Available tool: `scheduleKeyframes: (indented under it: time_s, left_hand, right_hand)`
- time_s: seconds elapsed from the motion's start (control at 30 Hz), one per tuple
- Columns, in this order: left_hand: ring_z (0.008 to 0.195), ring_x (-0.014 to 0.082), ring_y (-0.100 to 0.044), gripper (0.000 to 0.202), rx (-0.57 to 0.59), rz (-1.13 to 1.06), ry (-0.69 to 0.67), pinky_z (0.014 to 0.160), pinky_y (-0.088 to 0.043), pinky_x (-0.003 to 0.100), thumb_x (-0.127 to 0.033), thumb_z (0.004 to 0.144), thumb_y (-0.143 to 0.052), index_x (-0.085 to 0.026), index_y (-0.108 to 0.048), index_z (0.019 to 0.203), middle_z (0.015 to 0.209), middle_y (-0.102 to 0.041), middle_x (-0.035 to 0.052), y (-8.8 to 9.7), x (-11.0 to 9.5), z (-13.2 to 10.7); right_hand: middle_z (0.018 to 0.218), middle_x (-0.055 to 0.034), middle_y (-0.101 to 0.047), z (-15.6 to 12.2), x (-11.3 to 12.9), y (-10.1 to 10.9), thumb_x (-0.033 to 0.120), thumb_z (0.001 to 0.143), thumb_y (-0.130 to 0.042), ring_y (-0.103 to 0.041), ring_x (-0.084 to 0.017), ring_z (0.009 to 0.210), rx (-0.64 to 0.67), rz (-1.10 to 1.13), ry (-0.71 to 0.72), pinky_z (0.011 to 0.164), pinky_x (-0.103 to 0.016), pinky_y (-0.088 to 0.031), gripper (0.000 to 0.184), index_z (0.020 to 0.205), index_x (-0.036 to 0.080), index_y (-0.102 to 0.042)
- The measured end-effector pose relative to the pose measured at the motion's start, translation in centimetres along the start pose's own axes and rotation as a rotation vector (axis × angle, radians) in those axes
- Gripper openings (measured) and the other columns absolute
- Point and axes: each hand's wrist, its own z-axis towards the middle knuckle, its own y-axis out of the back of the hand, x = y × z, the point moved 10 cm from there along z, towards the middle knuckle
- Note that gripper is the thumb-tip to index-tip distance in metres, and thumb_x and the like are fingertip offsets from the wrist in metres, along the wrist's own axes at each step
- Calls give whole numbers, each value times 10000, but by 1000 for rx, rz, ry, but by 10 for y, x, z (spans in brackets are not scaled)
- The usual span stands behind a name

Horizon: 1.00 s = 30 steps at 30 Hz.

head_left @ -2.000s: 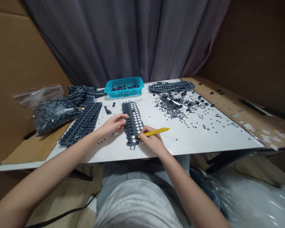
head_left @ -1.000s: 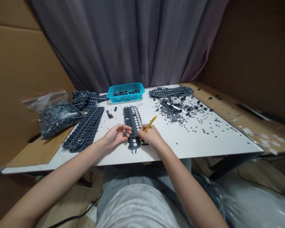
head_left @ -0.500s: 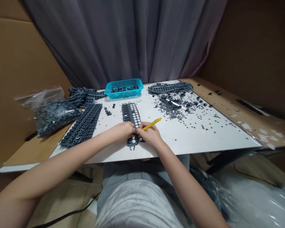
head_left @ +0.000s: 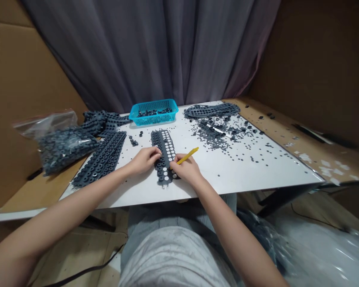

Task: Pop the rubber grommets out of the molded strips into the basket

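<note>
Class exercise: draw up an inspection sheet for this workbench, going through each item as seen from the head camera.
Surface: white board, strewn with small dark bits.
Job's things: dark perforated rubber strip with white dots; yellow stick.
Clutter: scattered rubber scraps; blue basket of pieces; plastic bag of rubber parts; stacked strips.
Hands: left hand on the strip; right hand holds the stick, beside the strip.
Cables: black cable on the floor.
Surroundings: grey curtain, cardboard wall.
</note>
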Motion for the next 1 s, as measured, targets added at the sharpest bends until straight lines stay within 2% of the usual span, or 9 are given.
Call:
scheduleKeyframes:
  time_s: [0.07,0.13,0.23,0.3,0.47,0.6,0.73,0.87,1.0]
  left_hand:
    - [678,139,-528,220,-62,-151,125,650,-409,257,-322,876,-448,-144,-575,871,764,-603,24,12,21,0]
    - [677,131,-510,242,-53,-351,212,643,-390,252,-366,829,-527,-147,-594,906,778,-598,18,12,35,-1]
    - [597,100,-450,330,56,-646,281,570,-345,232,-404,782,-587,-149,-603,991,778,-595,15,-3,38,-5]
    - [534,78,-395,340,118,-811,343,520,-303,220,-413,755,-617,-143,-616,962,750,-597,17,-15,34,-8]
    - [464,49,-340,286,128,-987,465,445,-228,199,-382,736,-646,-126,-638,862,686,-596,28,-32,36,-13]
    - [412,39,-322,281,171,-1008,520,404,-198,194,-369,768,-589,-105,-640,847,689,-623,68,-40,40,-17]
    - [449,79,-437,250,206,-980,526,407,-306,209,-311,734,-552,-110,-641,854,771,-653,113,-37,37,-17]
    - [505,145,-532,287,233,-656,411,428,-397,255,-357,773,-453,-123,-620,780,717,-636,112,-27,29,-8]
    - [517,139,-520,198,213,-351,272,480,-401,242,-339,716,-583,-150,-614,767,609,-582,20,-22,10,1]
  right_hand:
    - [552,35,-580,0,-1,-1,299,674,-517,-517,-134,562,9,34,1,515,-229,-336,149,556,211,-492]
    - [565,33,-590,0,0,-2,294,672,-519,-525,-133,563,18,92,23,516,-226,-343,129,575,211,-504]
    - [570,32,-594,1,2,0,278,676,-511,-530,-131,555,-6,209,73,522,-223,-361,100,604,208,-509]
    - [565,33,-591,2,3,1,273,681,-504,-524,-129,546,-29,241,91,521,-224,-365,92,618,207,-514]
    - [586,36,-599,4,5,-2,276,690,-492,-527,-129,570,-30,175,101,538,-223,-366,95,630,209,-522]
    - [591,31,-601,5,4,-2,292,692,-496,-519,-132,582,-49,47,58,524,-227,-336,130,593,207,-496]
    - [573,25,-589,8,2,-2,297,684,-506,-503,-132,563,-44,-33,11,503,-230,-308,135,585,206,-490]
    - [573,30,-588,7,2,-2,307,695,-498,-505,-132,571,-28,-18,10,512,-228,-312,137,597,210,-491]
    - [575,34,-586,5,4,-2,305,700,-492,-507,-133,588,-18,12,27,512,-227,-307,147,586,213,-487]
